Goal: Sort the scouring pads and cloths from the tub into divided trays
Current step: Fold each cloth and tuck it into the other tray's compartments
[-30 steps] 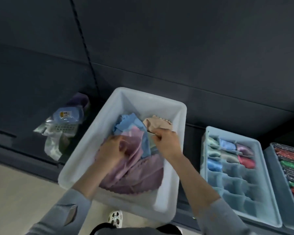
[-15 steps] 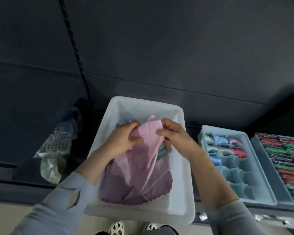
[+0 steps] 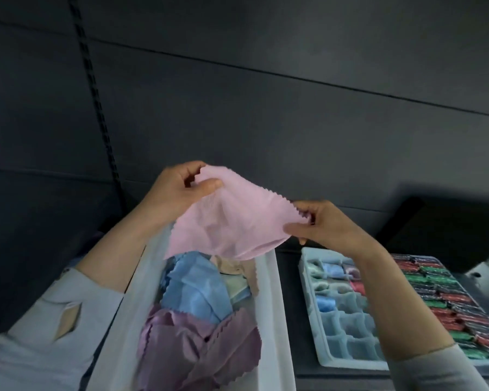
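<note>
Cloths still crowd the tub [image 3: 268, 292] nearest the viewer: purple [image 3: 209, 351] in front, blue [image 3: 195, 289] and beige [image 3: 237, 269] behind. To the right on the surface, the divided tray [image 3: 319, 354] has most cells unfilled. Above the tub, the pink cloth [image 3: 232, 221] hangs stretched between both hands. Risk: held only at two edges, it could slip from a pinch and drop back among the others, or sag and snag them. Left hand [image 3: 172, 193] pinches the top corner, thumb against fingers; right hand [image 3: 322, 224] pinches the zigzag edge, fingers curled.
</note>
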Available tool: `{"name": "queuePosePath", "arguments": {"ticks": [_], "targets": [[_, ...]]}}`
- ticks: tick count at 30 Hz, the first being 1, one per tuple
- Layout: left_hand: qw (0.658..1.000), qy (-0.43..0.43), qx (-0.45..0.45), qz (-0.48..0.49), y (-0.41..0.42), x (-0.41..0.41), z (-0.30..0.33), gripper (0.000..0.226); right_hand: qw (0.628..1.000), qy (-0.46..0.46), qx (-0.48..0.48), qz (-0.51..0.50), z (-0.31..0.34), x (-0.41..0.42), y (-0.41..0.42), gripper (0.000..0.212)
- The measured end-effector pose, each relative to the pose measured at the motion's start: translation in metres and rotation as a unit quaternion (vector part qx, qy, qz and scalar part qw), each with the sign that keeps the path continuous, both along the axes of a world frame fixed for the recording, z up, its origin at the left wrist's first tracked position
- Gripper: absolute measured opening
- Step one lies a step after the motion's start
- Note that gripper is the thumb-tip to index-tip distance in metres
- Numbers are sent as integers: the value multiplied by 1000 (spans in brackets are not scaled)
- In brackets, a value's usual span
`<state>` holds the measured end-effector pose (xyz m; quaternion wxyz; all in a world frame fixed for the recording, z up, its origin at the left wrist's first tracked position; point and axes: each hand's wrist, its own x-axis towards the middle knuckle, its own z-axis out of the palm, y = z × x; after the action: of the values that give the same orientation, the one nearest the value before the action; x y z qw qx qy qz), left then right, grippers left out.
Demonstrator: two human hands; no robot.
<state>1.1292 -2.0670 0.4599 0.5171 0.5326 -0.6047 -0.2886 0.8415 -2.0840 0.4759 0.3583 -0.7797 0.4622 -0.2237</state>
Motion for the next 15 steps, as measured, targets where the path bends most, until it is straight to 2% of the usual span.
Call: {"name": "queuePosePath", "arguments": {"ticks": [1, 2, 4, 5, 9, 12, 15], "targets": [[1000, -1, -7, 20, -3, 2, 3, 11, 999, 44, -22, -10, 2, 0, -2, 10], [999, 6, -18, 38, -5, 3, 6, 14, 996, 73, -40, -28, 3, 0, -3, 9], [996, 27, -46, 67, -8, 6, 14, 11, 994, 61, -56, -66, 5, -3, -6, 24], [994, 39, -57, 79, -8, 7, 18, 4, 994, 30, -60, -84, 7, -5, -7, 28], [987, 76, -77, 119, -11, 6, 23, 15, 984, -95, -63, -140, 15, -12, -6, 27], [986, 48, -56, 152, -15, 5, 17, 10, 962, -202, -78, -166, 19, -15, -5, 24], [984, 17, -36, 176, -20, 1, 6, 20, 937, -311, -70, -146, 23, -18, -3, 18]]}}
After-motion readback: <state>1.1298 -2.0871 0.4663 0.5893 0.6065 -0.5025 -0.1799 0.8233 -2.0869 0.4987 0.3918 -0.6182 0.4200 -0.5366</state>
